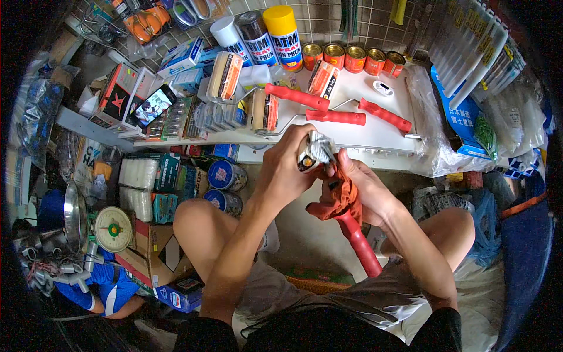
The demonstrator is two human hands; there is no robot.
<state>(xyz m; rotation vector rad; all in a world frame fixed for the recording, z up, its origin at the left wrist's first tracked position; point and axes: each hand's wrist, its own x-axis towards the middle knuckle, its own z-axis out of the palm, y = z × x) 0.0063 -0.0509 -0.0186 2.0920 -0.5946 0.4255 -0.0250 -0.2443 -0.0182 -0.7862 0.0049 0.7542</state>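
The paint roller (358, 243) is held above the lap, its red handle slanting from the orange cloth (344, 199) down to the right. The left hand (287, 161) grips the plastic-wrapped head (316, 154) at upper left; the right hand (368, 190), nearer the handle, clasps the cloth.

Smooth red plastic handle (359, 245), crumpled matt orange cloth (341, 198), crinkled glossy wrapping (321, 145), shiny metal-topped tins (334, 57)

1 fisheye view, head-worn, looking down, hands (288, 161) close, white shelf (353, 88) farther off
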